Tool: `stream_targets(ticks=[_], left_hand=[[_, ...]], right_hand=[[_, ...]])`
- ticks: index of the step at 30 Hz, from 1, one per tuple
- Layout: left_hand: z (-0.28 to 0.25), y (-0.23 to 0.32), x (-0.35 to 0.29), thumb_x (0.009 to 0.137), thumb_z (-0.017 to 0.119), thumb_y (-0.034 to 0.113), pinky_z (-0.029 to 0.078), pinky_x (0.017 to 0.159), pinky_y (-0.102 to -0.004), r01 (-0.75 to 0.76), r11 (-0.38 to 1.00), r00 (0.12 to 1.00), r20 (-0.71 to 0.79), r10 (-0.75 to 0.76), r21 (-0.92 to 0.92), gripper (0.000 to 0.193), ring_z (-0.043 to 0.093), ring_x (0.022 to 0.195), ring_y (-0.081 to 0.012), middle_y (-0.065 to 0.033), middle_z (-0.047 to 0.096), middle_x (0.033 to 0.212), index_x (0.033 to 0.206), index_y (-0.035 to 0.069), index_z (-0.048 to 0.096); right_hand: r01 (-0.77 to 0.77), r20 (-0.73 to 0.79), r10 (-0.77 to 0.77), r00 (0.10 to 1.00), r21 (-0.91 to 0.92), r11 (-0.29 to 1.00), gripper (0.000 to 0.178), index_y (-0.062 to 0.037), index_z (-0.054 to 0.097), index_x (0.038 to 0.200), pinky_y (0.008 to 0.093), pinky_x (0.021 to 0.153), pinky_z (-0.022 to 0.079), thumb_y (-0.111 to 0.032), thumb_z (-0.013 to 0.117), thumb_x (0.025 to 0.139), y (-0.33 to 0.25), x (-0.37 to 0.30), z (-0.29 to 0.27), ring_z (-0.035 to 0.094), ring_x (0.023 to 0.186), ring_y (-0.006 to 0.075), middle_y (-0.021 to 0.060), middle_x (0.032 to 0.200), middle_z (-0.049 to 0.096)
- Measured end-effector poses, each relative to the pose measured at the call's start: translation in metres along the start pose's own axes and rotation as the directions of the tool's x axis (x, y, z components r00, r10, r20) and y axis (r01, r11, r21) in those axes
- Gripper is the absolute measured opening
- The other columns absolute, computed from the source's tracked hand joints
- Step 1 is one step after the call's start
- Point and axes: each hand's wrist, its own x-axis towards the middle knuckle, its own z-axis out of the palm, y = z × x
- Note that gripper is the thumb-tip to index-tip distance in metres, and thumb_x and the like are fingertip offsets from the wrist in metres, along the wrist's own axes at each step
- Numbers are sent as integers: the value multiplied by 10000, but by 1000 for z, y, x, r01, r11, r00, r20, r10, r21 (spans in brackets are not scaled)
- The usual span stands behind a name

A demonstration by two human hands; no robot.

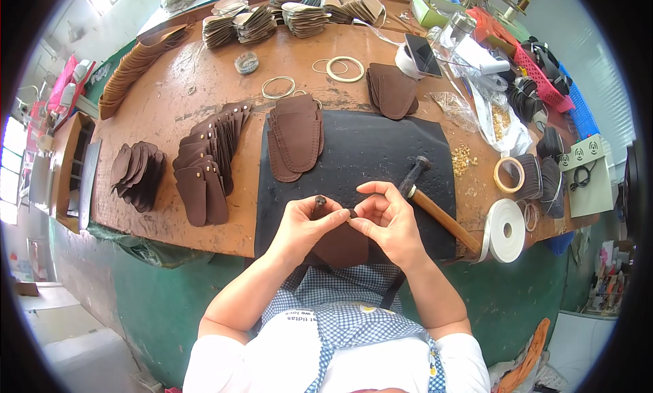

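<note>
In front of me, over the near edge of the black mat (381, 144), both hands meet at a brown leather piece (343, 248) that hangs below my fingers. My left hand (303, 224) pinches its top edge and also keeps a short dark metal rod with a round end (320, 201) between curled fingers. My right hand (391, 224) has thumb and forefinger closed on the leather's narrow tip; any small fastener there is too small to make out. A hammer (445, 219) with a wooden handle lies on the mat right of my right hand.
Stitched leather pieces (296, 138) lie on the mat's left part. Further left stand stacks with metal snaps (204, 165). At right are small brass-coloured fasteners (464, 160), a white tape roll (507, 231) and a masking tape ring (509, 174). More leather pieces (393, 90) lie beyond the mat.
</note>
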Motion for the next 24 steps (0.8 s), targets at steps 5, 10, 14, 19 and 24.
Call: stream_targets(ticks=[5,10,14,19,24], left_hand=[[5,1,-2,867,800,127,491,640,-201,-8,1000,999,-49,7,-22,137,606,709,-53,7,680,807,899,26,714],[7,0,-2,861,803,119,488,644,-196,-26,1000,997,-78,24,-14,131,598,705,-49,13,674,794,898,29,715],[7,-4,0,872,792,121,491,657,-197,-56,998,994,-89,57,18,123,597,716,-45,15,678,806,903,27,718],[6,-1,-5,910,750,153,489,684,-190,-132,989,989,-63,136,68,155,607,760,-34,14,697,828,963,8,735],[4,8,-10,925,730,152,519,720,-203,-136,988,991,2,136,68,182,629,795,-44,-4,710,852,1023,-1,740]], right_hand=[[-10,-23,11,1000,64,998,502,-22,512,1295,229,860,533,44,756,862,3,0,0,634,916,75,27,965,657],[-16,-48,23,999,127,992,526,-29,493,1318,235,875,532,54,747,866,4,-2,3,638,918,79,30,977,661],[244,-53,-262,964,-227,943,347,-15,604,1165,249,819,557,75,736,856,6,-3,5,661,877,103,47,933,678],[494,73,-534,842,-499,712,158,15,711,935,274,744,568,109,732,810,-1,2,3,694,823,170,91,903,703],[543,143,-564,814,-534,648,146,4,704,954,324,718,576,50,739,820,-6,3,-3,697,816,245,103,912,682]])
